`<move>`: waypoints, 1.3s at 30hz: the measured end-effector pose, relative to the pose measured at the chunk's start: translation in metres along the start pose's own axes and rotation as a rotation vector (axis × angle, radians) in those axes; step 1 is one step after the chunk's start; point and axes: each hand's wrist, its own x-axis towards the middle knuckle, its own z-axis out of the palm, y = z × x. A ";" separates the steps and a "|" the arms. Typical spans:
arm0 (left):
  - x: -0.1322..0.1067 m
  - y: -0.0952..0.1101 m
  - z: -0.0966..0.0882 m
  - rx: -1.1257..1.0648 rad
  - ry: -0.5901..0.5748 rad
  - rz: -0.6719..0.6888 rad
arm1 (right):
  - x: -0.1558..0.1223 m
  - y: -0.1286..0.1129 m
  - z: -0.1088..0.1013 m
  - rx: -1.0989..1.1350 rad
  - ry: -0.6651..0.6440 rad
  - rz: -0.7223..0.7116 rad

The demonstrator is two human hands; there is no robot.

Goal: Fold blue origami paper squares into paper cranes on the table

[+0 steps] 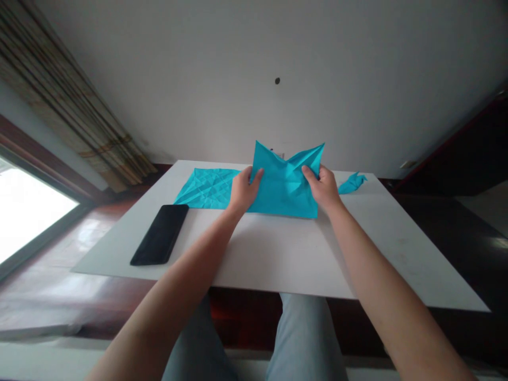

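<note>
Two bare forearms (pixel 174 291) slanted forward above denim-clad legs (pixel 307 333) and over the near edge of a white table (pixel 278 259). On its left side lay a black phone (pixel 161 235), the far end just beside the near corner of a creased sheet (pixel 206 188). Toward the middle, the left hand (pixel 242 191) and right hand (pixel 324 186) pinched a blue sheet (pixel 280 188) by its two sides, thumbs on the near face, most other fingers hidden behind. It was held tilted up over the table, upper corners peaked with a dip between; whether its lower edge touched the tabletop could not be told. Uneven pull between the hands might have torn or skewed it at that dip, and hard thumb pressure might have left stray creases. A careless sweep to the left risked dragging the creased sheet; one to the right, knocking the small folded piece (pixel 352 183) beyond the right hand. Farthest back rose a pale wall (pixel 198 79).
</note>
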 end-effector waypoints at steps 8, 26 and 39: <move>0.012 -0.014 -0.003 -0.172 -0.025 -0.112 | 0.006 0.014 -0.003 -0.109 0.090 0.052; -0.049 0.005 0.032 0.596 -0.726 0.188 | -0.004 0.043 -0.006 -0.374 -0.343 0.225; -0.050 0.007 0.027 0.855 -0.768 0.113 | 0.002 0.042 -0.019 -0.573 -0.329 0.399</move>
